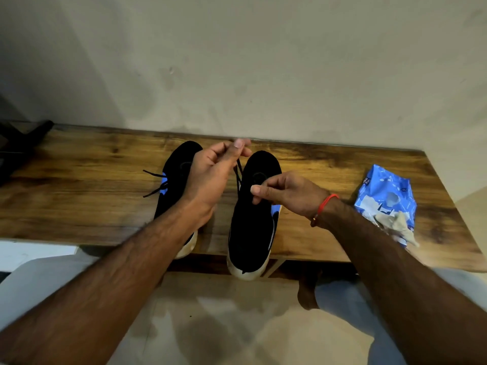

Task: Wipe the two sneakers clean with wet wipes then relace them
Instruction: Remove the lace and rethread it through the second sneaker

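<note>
Sneakers sit side by side on the tabletop [79,164], heels toward the person: left sneaker [172,177], right sneaker [253,222], both black with blue patches and pale soles. Left hand [210,177] pinches the lace [238,171] up taut, likely for threading; right hand [287,191] pinches at the right sneaker's eyelets. Wipes pack [387,204] lies near, right.

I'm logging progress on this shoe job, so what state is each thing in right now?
Left hand: raised, pinching the black lace.
Right hand: pinching at the right sneaker, lace there hidden.
Black lace: pulled up from the right sneaker.
Right sneaker: on the table, toe over the edge.
Left sneaker: on the table, lace ends loose.
Wipes pack: lying crumpled, a used wipe on it.
</note>
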Demonstrator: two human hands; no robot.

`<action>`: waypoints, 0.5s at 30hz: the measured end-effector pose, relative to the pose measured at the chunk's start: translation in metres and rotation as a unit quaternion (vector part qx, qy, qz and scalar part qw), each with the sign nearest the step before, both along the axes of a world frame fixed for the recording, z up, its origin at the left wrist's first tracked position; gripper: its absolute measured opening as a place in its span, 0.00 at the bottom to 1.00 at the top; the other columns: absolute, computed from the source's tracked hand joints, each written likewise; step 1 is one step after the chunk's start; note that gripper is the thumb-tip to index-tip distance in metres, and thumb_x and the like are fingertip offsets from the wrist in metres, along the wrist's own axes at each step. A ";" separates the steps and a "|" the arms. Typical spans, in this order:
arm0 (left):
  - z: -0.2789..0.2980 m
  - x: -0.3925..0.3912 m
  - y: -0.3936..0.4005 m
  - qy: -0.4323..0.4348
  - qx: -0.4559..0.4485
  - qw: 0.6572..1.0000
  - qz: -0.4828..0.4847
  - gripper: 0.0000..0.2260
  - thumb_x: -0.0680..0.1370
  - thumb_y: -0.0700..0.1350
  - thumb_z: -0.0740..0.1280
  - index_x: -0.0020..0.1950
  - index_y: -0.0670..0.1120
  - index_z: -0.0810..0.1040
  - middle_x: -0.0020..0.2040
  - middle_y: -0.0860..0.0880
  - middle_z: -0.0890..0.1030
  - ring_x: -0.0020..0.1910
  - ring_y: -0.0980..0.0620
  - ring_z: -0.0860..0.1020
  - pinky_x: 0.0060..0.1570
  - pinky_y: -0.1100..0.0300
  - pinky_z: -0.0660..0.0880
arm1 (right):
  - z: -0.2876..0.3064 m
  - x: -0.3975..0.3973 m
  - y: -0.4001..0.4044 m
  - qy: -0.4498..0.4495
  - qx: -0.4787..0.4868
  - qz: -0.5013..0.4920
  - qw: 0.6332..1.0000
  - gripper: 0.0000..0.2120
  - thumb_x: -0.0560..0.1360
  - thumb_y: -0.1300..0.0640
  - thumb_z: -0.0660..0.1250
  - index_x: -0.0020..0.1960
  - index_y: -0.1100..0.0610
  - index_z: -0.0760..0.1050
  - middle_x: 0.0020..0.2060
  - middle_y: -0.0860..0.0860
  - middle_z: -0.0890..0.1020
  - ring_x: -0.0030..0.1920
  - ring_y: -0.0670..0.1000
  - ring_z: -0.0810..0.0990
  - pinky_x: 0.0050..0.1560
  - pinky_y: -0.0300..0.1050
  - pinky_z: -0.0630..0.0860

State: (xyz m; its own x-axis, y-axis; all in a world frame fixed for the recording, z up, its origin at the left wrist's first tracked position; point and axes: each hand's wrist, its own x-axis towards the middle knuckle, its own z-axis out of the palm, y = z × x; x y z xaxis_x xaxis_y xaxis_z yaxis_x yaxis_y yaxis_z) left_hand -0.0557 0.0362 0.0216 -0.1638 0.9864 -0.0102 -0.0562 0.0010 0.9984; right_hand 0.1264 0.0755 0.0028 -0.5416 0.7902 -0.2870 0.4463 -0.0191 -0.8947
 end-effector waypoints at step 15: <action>-0.006 0.010 0.003 0.144 0.228 0.959 0.084 0.16 0.85 0.38 0.61 0.73 0.40 0.69 0.68 0.48 0.79 0.63 0.49 0.81 0.64 0.44 0.77 | -0.004 0.023 0.015 0.101 -0.073 0.035 0.992 0.12 0.80 0.72 0.58 0.50 0.63 0.80 0.42 0.54 0.82 0.48 0.51 0.80 0.58 0.48 0.77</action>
